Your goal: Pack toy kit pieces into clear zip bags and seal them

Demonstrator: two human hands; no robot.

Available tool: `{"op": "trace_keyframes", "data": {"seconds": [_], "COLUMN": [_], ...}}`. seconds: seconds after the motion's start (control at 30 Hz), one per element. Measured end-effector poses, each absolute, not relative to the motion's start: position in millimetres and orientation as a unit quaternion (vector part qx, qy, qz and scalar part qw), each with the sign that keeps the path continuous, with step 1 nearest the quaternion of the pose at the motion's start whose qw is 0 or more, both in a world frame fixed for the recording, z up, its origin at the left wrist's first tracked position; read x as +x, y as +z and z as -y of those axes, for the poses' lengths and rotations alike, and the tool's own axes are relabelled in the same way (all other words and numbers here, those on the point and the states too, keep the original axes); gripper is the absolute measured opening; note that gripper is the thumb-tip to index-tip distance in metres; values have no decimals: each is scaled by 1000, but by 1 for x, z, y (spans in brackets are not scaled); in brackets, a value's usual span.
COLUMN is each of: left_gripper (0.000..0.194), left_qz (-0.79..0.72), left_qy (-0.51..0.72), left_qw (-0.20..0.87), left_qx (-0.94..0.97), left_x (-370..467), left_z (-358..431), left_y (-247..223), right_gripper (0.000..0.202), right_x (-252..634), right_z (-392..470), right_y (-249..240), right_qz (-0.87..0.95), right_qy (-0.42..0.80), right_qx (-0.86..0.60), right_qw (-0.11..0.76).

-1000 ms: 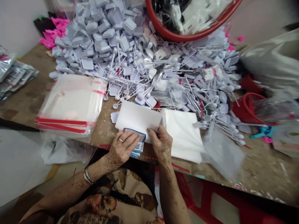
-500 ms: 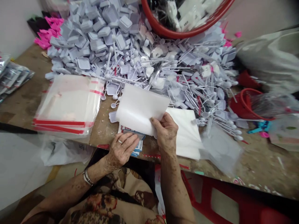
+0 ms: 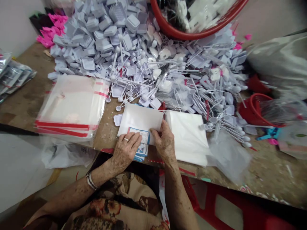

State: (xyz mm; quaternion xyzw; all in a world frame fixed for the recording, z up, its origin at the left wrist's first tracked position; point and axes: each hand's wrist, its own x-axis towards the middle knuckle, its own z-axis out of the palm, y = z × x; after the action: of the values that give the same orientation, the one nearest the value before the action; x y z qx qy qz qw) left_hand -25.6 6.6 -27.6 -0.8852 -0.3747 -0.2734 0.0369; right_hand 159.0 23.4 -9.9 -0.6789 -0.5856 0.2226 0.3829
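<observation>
My right hand (image 3: 164, 140) pinches the right edge of a white translucent plastic sheet (image 3: 141, 115) between thumb and fingers. A small printed card (image 3: 145, 135) in blue and white lies over the sheet's lower part. My left hand (image 3: 127, 147), fingers together and a ring on one, is closed over this card; its thumb is hidden. Just below the fingers, more blue-and-white cards (image 3: 141, 156) lie stacked at the table edge. Right of my right hand is a pile of white sheets (image 3: 188, 137).
Clear bags with red strips (image 3: 69, 105) lie at left. Behind is a heap of pale plastic trays and spoons (image 3: 100, 41). A red basket (image 3: 182, 35) of packets stands at the back, a small red bucket (image 3: 254, 110) at right. The wooden table (image 3: 266, 172) ends in front of me.
My right hand has come down and slightly left, lowering the raised white sheet. More of the printed card now shows on top of it. The left hand has barely moved.
</observation>
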Motion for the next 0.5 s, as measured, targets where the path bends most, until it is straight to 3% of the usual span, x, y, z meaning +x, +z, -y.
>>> {"op": "trace_keyframes", "data": {"seconds": [0.1,0.2,0.27,0.37,0.5], "left_gripper": [30,28,25,21,18], "left_qz": [377,359,330,276,251], "left_qy": [-218,-169,-154,-157,-183], "left_qw": [51,71,86,114,138], "left_qx": [-899,-915,-927,-941,-941], "left_x": [-24,-24,-23,-23,-23], "left_z": [-11,-17,-20,-27,-38], "left_y": [-23,-20,-20,-20,-12], "right_gripper": [48,31,19,21,16], "right_x": [156,151,148,144,144], "right_z": [-14,2,11,19,28], "right_y": [-4,3,2,-5,-11], "right_qz": [634,693,751,791,737], "right_qy": [89,-36,-35,-17,-25], "right_qx": [-676,-629,-584,-552,-582], "right_qw": [366,351,306,263,342]}}
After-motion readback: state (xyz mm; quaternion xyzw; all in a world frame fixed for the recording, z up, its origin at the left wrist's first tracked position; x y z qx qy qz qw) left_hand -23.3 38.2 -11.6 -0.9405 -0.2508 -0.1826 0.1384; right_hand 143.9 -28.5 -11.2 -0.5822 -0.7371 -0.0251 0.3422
